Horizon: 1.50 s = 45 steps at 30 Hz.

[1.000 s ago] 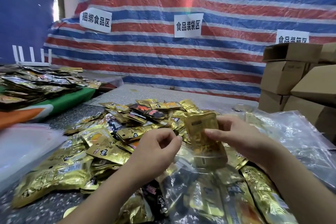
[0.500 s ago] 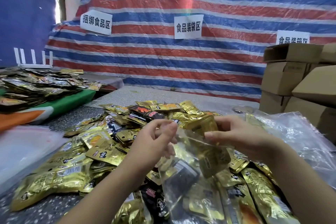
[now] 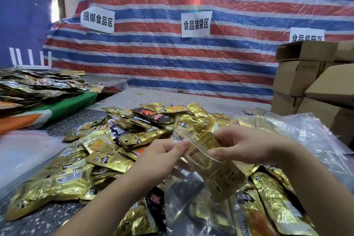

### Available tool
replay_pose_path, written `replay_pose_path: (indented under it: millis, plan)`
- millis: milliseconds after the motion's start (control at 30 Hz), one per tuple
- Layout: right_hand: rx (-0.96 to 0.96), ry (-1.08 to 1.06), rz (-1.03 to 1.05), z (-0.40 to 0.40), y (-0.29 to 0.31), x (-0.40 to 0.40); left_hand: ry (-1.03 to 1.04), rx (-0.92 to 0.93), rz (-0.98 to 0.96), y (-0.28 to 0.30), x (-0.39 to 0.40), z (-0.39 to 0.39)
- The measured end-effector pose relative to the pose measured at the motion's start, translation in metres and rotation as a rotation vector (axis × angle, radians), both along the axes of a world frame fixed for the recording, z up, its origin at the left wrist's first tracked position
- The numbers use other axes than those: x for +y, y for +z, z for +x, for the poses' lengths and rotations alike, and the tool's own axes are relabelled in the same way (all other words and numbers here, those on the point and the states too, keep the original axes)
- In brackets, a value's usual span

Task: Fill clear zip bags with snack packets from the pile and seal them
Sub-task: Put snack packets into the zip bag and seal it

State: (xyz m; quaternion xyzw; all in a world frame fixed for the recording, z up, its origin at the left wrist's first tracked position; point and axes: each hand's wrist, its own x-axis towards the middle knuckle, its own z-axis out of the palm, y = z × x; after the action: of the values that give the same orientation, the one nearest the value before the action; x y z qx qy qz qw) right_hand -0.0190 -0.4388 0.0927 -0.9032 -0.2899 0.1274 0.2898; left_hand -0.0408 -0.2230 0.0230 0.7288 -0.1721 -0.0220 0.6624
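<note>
Hands meet over the pile: the left hand (image 3: 162,156) pinches one lip of the clear zip bag (image 3: 193,184) near its mouth, while the right hand (image 3: 247,146) pinches the opposite lip, fingers curled round it. A gold packet (image 3: 216,170) sits inside the bag, tilted, with darker packets lower down. Filling looks about finished, so sealing seems to be the step in hand; next the two lips need lining up and pressing shut along the zip. Around the bag, loose snack packets (image 3: 107,151) cover the speckled bench (image 3: 57,218). Empty clear bags (image 3: 314,138) lie to the right, cardboard boxes (image 3: 298,80) beyond them. A striped tarp (image 3: 191,63) with paper signs (image 3: 195,24) backs the room.
</note>
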Motion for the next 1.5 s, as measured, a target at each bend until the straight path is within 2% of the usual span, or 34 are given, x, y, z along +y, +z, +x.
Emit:
replay_pose_path:
  millis: [67, 200, 367, 533, 733, 833, 967, 1033, 1167, 1433, 1500]
  plan:
    - [-0.036, 0.005, -0.033, -0.002, -0.002, 0.004, 0.012, -0.017, 0.023, 0.000, -0.001, -0.001]
    - [-0.130, -0.117, -0.008, 0.001, -0.011, 0.014, 0.068, -0.063, 0.106, -0.002, -0.003, -0.003]
    - [-0.191, -0.075, -0.039, -0.002, -0.012, 0.020, 0.206, -0.121, 0.093, -0.003, -0.006, -0.002]
    - [-0.072, -0.076, 0.142, -0.007, -0.004, 0.015, 0.205, -0.064, -0.112, -0.001, -0.003, -0.002]
    - [-0.210, -0.023, 0.135, -0.007, 0.002, 0.010, 0.130, -0.027, -0.300, 0.006, 0.001, -0.002]
    - [-0.237, -0.017, 0.277, -0.011, 0.007, 0.008, 0.071, -0.032, -0.268, 0.009, 0.004, -0.003]
    - [-0.324, -0.014, 0.417, -0.013, 0.014, 0.004, 0.021, -0.082, -0.101, 0.011, 0.005, -0.007]
    - [-0.342, -0.005, 0.469, -0.014, 0.017, 0.002, -0.039, -0.078, -0.080, 0.012, 0.005, -0.010]
    - [-0.288, 0.026, 0.615, -0.016, 0.019, 0.003, -0.139, -0.065, -0.134, 0.016, 0.005, -0.015]
    - [-0.045, 0.067, 0.823, -0.015, 0.021, 0.006, -0.145, -0.130, -0.297, 0.018, 0.004, -0.017]
    - [-0.041, 0.065, 0.835, -0.014, 0.019, 0.007, -0.123, -0.115, -0.307, 0.019, 0.004, -0.017]
